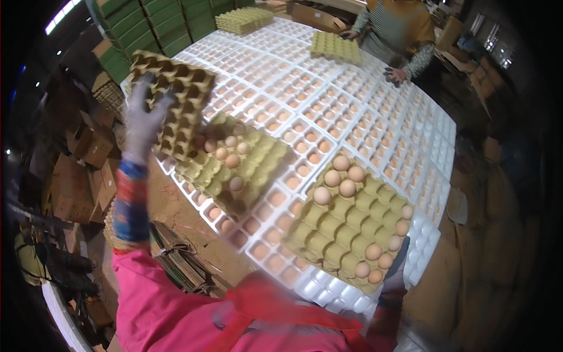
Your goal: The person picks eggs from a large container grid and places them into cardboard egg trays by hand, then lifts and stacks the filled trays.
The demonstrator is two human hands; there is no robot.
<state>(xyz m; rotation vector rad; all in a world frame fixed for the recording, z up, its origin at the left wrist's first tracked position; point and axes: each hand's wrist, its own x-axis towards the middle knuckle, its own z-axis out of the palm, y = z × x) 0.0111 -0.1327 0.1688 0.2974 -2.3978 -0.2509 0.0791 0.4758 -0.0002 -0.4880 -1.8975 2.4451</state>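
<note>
My left hand, in a pale glove, grips a brown pulp egg tray, raised and tilted at the left of the table. Below and to the right of it lies a yellowish pulp egg tray holding several eggs. At the right, another yellowish pulp tray bears eggs at its upper left corner and along its right side. My right hand, in a dark-fingered glove, holds this tray by its lower right edge. Under them, white plastic egg trays with eggs cover the table.
Across the table a person stands with gloved hands by a pulp tray. Stacked pulp trays and green crates are at the far left. Cardboard boxes and flattened cardboard lie on the floor at the left.
</note>
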